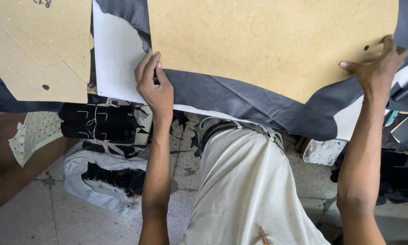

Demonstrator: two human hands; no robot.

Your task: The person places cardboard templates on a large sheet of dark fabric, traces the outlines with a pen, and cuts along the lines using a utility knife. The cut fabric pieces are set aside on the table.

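Brown, curved-edged cardboard pattern (267, 41) lies on dark grey fabric (240, 102), which hangs over the near edge of the table. Our left hand (154, 84) rests at the pattern's lower left corner, fingers together and flat. Our right hand (378, 68) pinches its right edge, thumb spread. Left of the pattern, a white fabric sheet (115, 54) separates it from a second brown cardboard piece (38, 45).

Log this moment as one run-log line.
left hand: pressing cardboard pattern corner | right hand: gripping pattern's right edge | beneath: dark fabric | second pattern: left, untouched
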